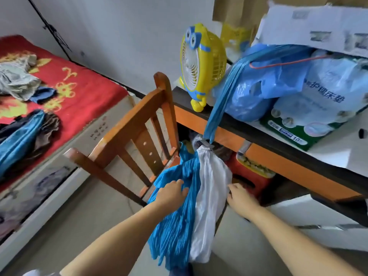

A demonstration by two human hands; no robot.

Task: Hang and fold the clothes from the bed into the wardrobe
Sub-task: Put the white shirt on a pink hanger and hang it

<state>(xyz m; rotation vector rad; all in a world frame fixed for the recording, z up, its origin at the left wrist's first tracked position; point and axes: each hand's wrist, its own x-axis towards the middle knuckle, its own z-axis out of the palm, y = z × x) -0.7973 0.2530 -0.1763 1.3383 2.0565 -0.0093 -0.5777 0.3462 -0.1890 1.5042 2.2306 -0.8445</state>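
Note:
A blue pleated garment and a white garment hang together from a clip under the table edge, tied up by a blue strap. My left hand lies on the blue garment with fingers spread over the cloth. My right hand touches the right edge of the white garment, fingers reaching behind it. On the bed with its red cover lie more clothes: a grey crumpled piece, a small dark blue piece, and a blue and dark heap.
A wooden chair stands between bed and table, its back close to the hanging garments. On the table sit a yellow fan, blue plastic bags and a green pack. A red stool sits under the table.

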